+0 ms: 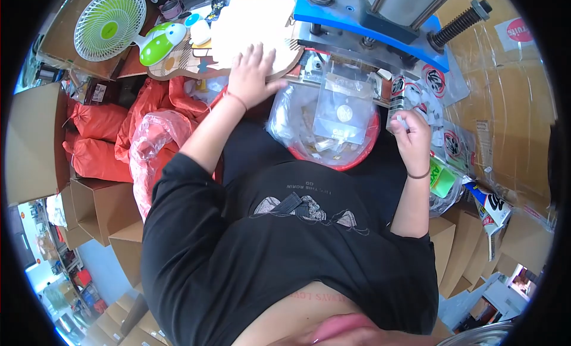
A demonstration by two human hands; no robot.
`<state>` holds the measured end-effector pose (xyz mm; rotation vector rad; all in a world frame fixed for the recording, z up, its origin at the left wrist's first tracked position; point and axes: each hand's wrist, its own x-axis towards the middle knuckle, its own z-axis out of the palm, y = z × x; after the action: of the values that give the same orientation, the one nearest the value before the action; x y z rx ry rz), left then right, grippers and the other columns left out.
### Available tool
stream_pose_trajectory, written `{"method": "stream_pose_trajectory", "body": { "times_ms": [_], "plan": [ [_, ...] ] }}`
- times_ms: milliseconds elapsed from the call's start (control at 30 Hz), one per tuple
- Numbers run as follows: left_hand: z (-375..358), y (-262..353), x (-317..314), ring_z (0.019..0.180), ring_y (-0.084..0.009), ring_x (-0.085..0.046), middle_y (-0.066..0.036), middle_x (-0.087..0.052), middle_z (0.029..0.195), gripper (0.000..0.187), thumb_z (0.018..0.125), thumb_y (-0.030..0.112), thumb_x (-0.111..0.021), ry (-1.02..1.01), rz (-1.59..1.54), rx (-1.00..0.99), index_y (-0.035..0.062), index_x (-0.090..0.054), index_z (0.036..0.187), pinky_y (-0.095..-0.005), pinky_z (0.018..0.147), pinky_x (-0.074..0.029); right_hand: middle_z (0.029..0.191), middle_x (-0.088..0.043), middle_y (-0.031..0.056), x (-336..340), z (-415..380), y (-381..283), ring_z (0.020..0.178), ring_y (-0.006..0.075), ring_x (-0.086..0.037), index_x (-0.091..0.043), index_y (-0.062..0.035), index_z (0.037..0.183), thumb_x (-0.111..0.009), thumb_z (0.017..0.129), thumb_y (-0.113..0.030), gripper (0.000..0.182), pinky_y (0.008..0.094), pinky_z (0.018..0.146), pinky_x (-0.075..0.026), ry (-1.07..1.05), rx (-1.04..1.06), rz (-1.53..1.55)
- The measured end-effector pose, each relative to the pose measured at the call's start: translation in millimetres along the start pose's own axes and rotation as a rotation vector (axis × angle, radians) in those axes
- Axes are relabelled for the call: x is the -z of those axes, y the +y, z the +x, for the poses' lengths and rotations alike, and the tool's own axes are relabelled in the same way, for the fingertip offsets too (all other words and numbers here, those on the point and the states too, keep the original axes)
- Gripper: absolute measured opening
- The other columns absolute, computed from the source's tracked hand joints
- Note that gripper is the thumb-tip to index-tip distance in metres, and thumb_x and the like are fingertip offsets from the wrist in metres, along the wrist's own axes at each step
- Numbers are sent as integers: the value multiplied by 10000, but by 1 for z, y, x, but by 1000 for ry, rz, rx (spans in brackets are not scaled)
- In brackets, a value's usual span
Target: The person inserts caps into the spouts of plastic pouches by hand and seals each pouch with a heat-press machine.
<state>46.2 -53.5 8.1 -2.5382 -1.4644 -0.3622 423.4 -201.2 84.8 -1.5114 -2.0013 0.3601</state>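
Note:
My left hand (253,78) lies palm down with its fingers spread on a brightly lit white surface (247,24) at the front edge of a patterned board (223,67). Its fingertips point away from me, and nothing shows in its grasp. At the right, my right hand (411,138) is closed, thumb against fingers, on a narrow clear plastic packet (397,99) with black print. Between the hands, a clear bag with a white round mark (345,111) lies over a red-rimmed bin (373,141) lined with clear plastic.
A blue metal press (369,27) with springs and rods stands at the top. A green and white fan (110,27) is at the upper left, above red bags (101,123). Cardboard boxes (35,143) flank both sides. Printed plastic bags (455,143) hang beside my right hand.

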Motion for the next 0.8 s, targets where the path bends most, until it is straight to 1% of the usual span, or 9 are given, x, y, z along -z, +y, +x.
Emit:
{"method": "stream_pose_trajectory", "body": {
  "times_ms": [33, 133, 167, 200, 267, 333, 500, 667, 800],
  "plan": [
    [-10, 7, 10, 1333, -406, -456, -229, -497, 1418, 542, 938, 352, -609, 81, -25, -83, 85, -496, 1396, -487, 1080, -382, 964, -618, 93, 2, 3, -9, 799, 210, -588, -644, 6, 1082, -609, 980, -180, 215, 351, 743, -471, 66, -30, 75],
    [-24, 10, 6, 1161, -325, -609, -196, -625, 1251, 423, 924, 245, -621, 72, -391, 104, 93, -578, 1316, -428, 987, -472, 973, -621, 87, -13, 11, -20, 832, 205, -595, -631, 0, 1077, -577, 997, -170, 195, 342, 767, -476, 158, -26, 197],
    [-26, 14, 5, 907, -272, -693, -158, -707, 998, 279, 928, 144, -617, 192, -515, 145, 56, -666, 1188, -365, 822, -537, 973, -621, 85, -19, 12, -22, 845, 200, -598, -623, 0, 1075, -567, 1001, -150, 176, 333, 774, -477, 190, 7, 239],
    [-26, 22, 12, 875, -227, -696, -130, -719, 954, 223, 934, 126, -631, 132, -770, 182, 26, -684, 1126, -342, 797, -538, 951, -621, 74, -24, 11, -27, 851, 176, -604, -610, 0, 1078, -586, 987, -123, 156, 314, 770, -482, 88, -130, 321],
    [-25, 45, 30, 755, -78, -649, -43, -717, 799, 156, 936, 130, -685, -29, -1074, 262, -21, -724, 942, -256, 696, -515, 922, -620, 59, -32, 19, -33, 822, 152, -594, -614, -1, 1071, -621, 967, -114, 154, 295, 739, -479, -22, 4, 239],
    [-22, 61, 43, 735, -43, -604, -6, -687, 772, 176, 919, 148, -720, -202, -1159, 282, -23, -725, 960, -226, 679, -496, 879, -616, 37, -34, 32, -43, 776, 115, -570, -629, -7, 1048, -665, 944, -134, 168, 273, 701, -465, -36, 131, 170],
    [-20, 106, 56, 711, -33, -579, 24, -671, 767, 207, 922, 193, -731, -314, -1277, 234, -11, -738, 959, -215, 655, -485, 876, -634, -20, -35, 57, -50, 793, 66, -563, -664, -24, 1018, -724, 906, -134, 168, 234, 699, -450, 122, -76, 536],
    [-21, 132, 43, 757, -55, -618, 1, -702, 884, 257, 986, 230, -652, -592, -1927, 294, -2, -709, 1081, -221, 710, -502, 914, -644, 59, -15, 51, -32, 848, 163, -600, -638, 6, 1015, -538, 1028, -206, 235, 289, 784, -477, -117, 41, 236],
    [-23, 155, 49, 862, -127, -698, -66, -723, 969, 217, 970, 168, -664, -804, -2151, 430, -2, -696, 1101, -282, 792, -568, 985, -646, 109, 1, 43, -31, 859, 230, -617, -634, -23, 1108, -521, 1032, -248, 263, 321, 808, -479, -190, 47, 316]
  ]
}}
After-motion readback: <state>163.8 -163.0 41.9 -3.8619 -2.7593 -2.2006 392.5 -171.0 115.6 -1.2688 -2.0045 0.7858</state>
